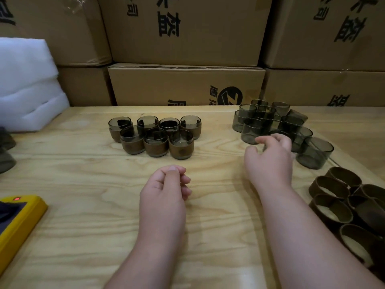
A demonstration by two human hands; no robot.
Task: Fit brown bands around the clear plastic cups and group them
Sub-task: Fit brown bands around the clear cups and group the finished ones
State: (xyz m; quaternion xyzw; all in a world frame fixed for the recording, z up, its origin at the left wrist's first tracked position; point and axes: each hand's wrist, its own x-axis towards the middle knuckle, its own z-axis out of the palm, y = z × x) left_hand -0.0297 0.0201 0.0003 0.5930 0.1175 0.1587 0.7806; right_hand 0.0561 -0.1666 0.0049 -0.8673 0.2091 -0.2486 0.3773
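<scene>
Several smoky clear cups wearing brown bands (155,135) stand grouped in two rows at the table's middle back. A heap of bare clear cups (268,119) lies at the back right, one (314,153) apart at its right end. Loose brown bands (345,205) are piled at the right edge. My right hand (270,157) hovers at the near side of the bare cups with loosely curled fingers, holding nothing that I can see. My left hand (166,188) rests on the table in front of the banded group, fingers curled inward and empty.
Stacked cardboard boxes (185,86) wall off the back of the wooden table (83,205). White foam sheets (27,84) sit at the back left. A yellow device (18,220) lies at the near left edge. Dark cups (5,151) show at the far left.
</scene>
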